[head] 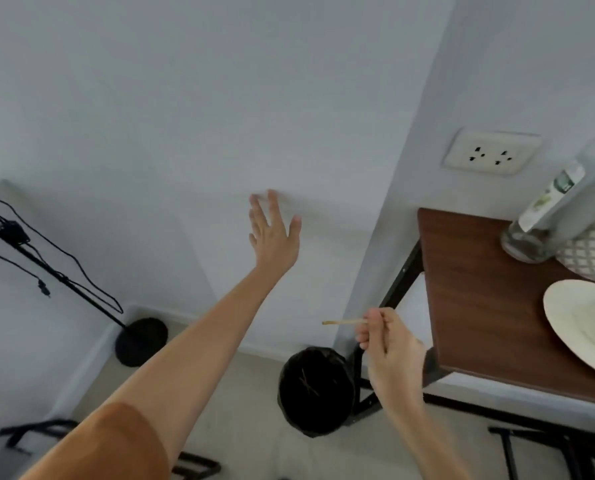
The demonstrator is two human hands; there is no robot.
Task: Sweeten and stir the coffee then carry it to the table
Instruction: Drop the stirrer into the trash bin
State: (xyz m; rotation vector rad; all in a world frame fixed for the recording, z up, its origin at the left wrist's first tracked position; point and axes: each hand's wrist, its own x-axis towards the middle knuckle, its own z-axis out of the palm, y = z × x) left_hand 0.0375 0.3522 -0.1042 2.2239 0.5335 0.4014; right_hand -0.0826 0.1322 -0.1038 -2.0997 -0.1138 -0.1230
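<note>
Protruding leftward from right hand (pixel 389 344) fingers (pixel 367 336) — thin wooden stirrer (pixel 343 321)

White walls (pixel 220 98) and a white socket (pixel 491 152) with dark holes. An orange-brown sleeve (pixel 116 445) on the left arm. The right hand (pixel 389 344) holds a pale tan stick (pixel 344 321). A dark reddish-brown wood-grain table (pixel 479 306) on a black frame (pixel 400 285). On it, a cream-white plate (pixel 580 323), a clear bottle (pixel 559 209) with a white and green label, and a white holder (pixel 593 258) with a grey diamond lattice pattern. A black bin (pixel 315 389) on a beige floor (pixel 247 393). A black stand (pixel 140 341) with black cables.
</note>
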